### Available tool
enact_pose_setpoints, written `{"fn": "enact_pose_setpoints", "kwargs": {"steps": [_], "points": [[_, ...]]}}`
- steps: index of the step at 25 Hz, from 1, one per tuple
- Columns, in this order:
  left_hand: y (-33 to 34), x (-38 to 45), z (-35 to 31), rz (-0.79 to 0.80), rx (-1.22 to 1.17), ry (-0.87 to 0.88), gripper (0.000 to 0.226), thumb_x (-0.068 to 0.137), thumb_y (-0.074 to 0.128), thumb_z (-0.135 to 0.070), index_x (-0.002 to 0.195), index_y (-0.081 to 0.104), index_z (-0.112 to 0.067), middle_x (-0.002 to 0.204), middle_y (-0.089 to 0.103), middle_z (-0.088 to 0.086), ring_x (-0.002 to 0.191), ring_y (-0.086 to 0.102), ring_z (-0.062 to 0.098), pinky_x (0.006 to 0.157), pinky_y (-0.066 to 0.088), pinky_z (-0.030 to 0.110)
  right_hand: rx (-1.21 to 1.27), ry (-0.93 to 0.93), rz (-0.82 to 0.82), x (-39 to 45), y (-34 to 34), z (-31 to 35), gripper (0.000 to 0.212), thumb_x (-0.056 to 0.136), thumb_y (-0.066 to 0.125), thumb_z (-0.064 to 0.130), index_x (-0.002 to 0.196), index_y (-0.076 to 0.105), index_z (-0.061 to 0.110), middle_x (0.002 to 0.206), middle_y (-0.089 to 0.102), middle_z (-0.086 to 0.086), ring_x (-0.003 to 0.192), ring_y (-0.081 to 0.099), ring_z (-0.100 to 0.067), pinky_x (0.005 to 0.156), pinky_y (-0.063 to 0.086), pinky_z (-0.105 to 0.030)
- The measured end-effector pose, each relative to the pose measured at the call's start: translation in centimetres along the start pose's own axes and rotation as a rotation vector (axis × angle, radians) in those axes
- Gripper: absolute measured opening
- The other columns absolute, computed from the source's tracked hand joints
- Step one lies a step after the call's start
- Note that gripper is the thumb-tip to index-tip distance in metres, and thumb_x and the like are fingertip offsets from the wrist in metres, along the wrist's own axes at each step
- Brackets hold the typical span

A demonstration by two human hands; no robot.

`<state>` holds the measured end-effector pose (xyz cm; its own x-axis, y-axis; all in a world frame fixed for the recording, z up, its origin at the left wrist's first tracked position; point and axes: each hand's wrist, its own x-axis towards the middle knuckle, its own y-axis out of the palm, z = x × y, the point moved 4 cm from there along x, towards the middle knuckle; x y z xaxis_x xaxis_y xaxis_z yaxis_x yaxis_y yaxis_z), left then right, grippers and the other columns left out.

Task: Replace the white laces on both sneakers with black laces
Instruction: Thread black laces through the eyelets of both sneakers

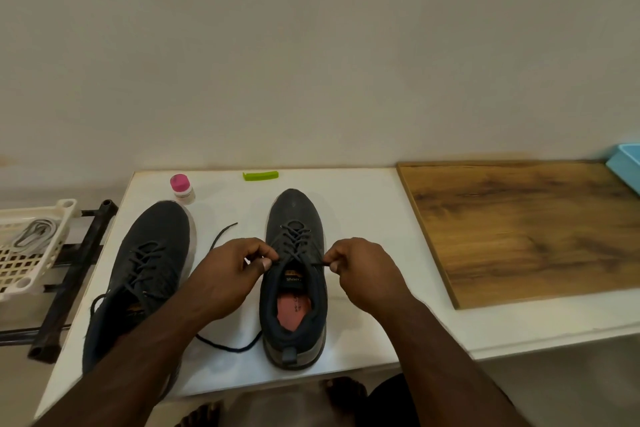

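Note:
Two dark sneakers stand on the white table (363,204), toes pointing away from me. The right sneaker (294,291) is laced with a black lace (294,239). My left hand (225,277) pinches the lace at the shoe's top left eyelet. My right hand (363,270) pinches the lace's short end at the top right eyelet. A loose tail of this lace (221,236) trails left on the table, and another stretch (228,347) lies near the heel. The left sneaker (145,274) also carries black laces; my left forearm covers its heel. White laces (34,232) lie in a cream basket (20,274) at far left.
A small bottle with a pink cap (181,187) stands behind the left sneaker. A green clip (260,175) lies at the table's back edge. A wooden board (526,229) covers the table's right side, with a blue tray (627,166) at its far corner. A black metal frame (69,281) is left of the table.

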<state>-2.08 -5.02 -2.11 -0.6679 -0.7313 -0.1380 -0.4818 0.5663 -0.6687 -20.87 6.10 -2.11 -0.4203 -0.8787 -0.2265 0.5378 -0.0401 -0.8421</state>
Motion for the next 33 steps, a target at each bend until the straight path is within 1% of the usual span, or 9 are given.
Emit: {"fn": "enact_pose_setpoints", "kwargs": {"steps": [2, 7, 11, 16, 21, 26, 29, 31, 33], "points": [[0.1, -0.1, 0.0, 0.003, 0.001, 0.007, 0.019, 0.098, 0.058, -0.022, 0.094, 0.068, -0.038, 0.093, 0.069, -0.018, 0.08, 0.056, -0.011, 0.065, 0.036, 0.012, -0.094, 0.01, -0.002, -0.1, 0.2, 0.1, 0.024, 0.098, 0.057, 0.011, 0.107, 0.074, 0.026, 0.101, 0.07, 0.005, 0.088, 0.063, -0.013, 0.074, 0.047, -0.024], [0.2, -0.2, 0.5, 0.029, -0.016, -0.012, 0.01, 0.096, 0.062, -0.031, 0.092, 0.064, -0.04, 0.087, 0.068, -0.014, 0.074, 0.058, -0.007, 0.062, 0.037, 0.015, 0.206, -0.069, 0.032, -0.2, 0.2, 0.8, 0.022, 0.099, 0.061, 0.023, 0.118, 0.071, 0.027, 0.114, 0.07, 0.009, 0.099, 0.061, -0.006, 0.082, 0.043, -0.017], [0.2, -0.1, 0.5, 0.014, -0.049, -0.03, 0.008, 0.095, 0.063, -0.03, 0.092, 0.063, -0.038, 0.081, 0.068, -0.017, 0.073, 0.061, -0.002, 0.064, 0.042, 0.022, 0.198, -0.026, -0.004, -0.3, -0.2, 0.6, 0.014, 0.098, 0.061, 0.032, 0.105, 0.072, 0.029, 0.091, 0.068, 0.015, 0.08, 0.062, -0.004, 0.07, 0.044, -0.019], [-0.5, -0.7, 0.3, -0.046, -0.424, -0.104, 0.011, 0.096, 0.063, -0.026, 0.089, 0.071, -0.029, 0.066, 0.067, 0.001, 0.046, 0.046, 0.004, 0.049, 0.039, 0.02, 0.971, 0.097, 0.065, -1.3, -2.0, 0.5, 0.017, 0.098, 0.065, 0.028, 0.097, 0.078, 0.018, 0.064, 0.057, 0.004, 0.059, 0.052, -0.005, 0.06, 0.045, -0.02], [-2.6, -1.8, -2.3, -0.029, -0.895, -0.123, 0.018, 0.098, 0.058, -0.019, 0.101, 0.076, -0.021, 0.081, 0.065, 0.007, 0.05, 0.039, 0.01, 0.045, 0.034, 0.021, 1.416, 0.024, 0.199, -3.4, -5.0, 3.0, 0.023, 0.101, 0.056, 0.022, 0.103, 0.077, 0.014, 0.089, 0.068, -0.008, 0.083, 0.065, -0.019, 0.081, 0.054, -0.036], [-5.8, -2.6, -6.7, 0.006, -0.977, -0.064, 0.021, 0.099, 0.057, -0.02, 0.107, 0.075, -0.015, 0.094, 0.071, 0.008, 0.052, 0.045, 0.008, 0.047, 0.039, 0.021, 1.308, -0.116, 0.147, -4.8, -9.0, 6.5, 0.023, 0.099, 0.053, 0.006, 0.115, 0.069, 0.01, 0.111, 0.075, -0.011, 0.088, 0.069, -0.025, 0.083, 0.056, -0.042], [-6.8, -4.0, -9.5, 0.04, -1.023, -0.074, 0.028, 0.102, 0.048, -0.017, 0.107, 0.076, -0.015, 0.108, 0.074, 0.012, 0.065, 0.063, 0.014, 0.055, 0.049, 0.024, 1.115, -0.156, -0.024, -6.0, -10.9, 8.5, 0.011, 0.098, 0.065, 0.016, 0.106, 0.072, 0.012, 0.093, 0.077, -0.007, 0.075, 0.067, -0.021, 0.07, 0.057, -0.033], [-7.5, -5.0, -10.9, 0.091, -1.078, -0.071, 0.036, 0.101, 0.04, -0.007, 0.113, 0.073, -0.011, 0.116, 0.072, 0.015, 0.087, 0.072, 0.024, 0.065, 0.057, 0.031, 1.026, -0.161, -0.168, -6.7, -12.1, 9.4, 0.011, 0.097, 0.067, 0.026, 0.097, 0.076, 0.019, 0.077, 0.073, 0.0, 0.067, 0.061, -0.013, 0.063, 0.053, -0.025], [-8.2, -5.5, -11.9, 0.118, -1.119, -0.049, 0.043, 0.096, 0.035, 0.004, 0.114, 0.072, -0.009, 0.119, 0.07, 0.016, 0.101, 0.071, 0.033, 0.071, 0.059, 0.035, 0.928, -0.182, -0.29, -7.1, -13.0, 10.1, 0.015, 0.097, 0.065, 0.036, 0.094, 0.078, 0.029, 0.075, 0.069, 0.011, 0.067, 0.059, -0.002, 0.066, 0.051, -0.024]]}}
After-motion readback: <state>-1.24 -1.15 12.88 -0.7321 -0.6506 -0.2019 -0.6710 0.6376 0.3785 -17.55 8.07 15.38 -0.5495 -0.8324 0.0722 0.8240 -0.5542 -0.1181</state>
